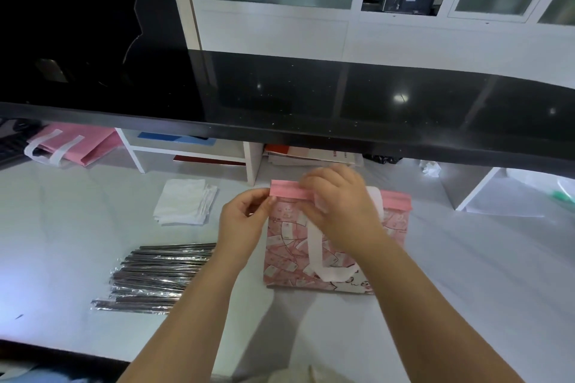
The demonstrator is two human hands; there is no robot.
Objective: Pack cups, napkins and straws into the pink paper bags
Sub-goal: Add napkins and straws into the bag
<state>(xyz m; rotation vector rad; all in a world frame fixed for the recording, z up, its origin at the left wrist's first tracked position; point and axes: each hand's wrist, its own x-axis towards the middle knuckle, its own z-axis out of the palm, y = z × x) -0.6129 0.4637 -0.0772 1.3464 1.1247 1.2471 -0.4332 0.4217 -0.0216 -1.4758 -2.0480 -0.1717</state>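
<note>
A pink patterned paper bag (289,255) with white handles stands on the white worktop, its top edge folded into a plain pink strip. My left hand (244,224) pinches the strip's left end. My right hand (337,205) presses on the fold near the middle, covering part of the strip and a handle. A stack of white napkins (183,205) lies to the left of the bag. In front of them lies a pile of dark straws in clear wrappers (152,277). No cup is visible, and the bag's inside is hidden.
A black counter shelf (311,102) overhangs the back of the worktop. More flat pink bags (77,143) lie at the far left under it. White shelf dividers (252,162) and papers (311,154) stand behind the bag. A crumpled tissue (431,168) lies at the right.
</note>
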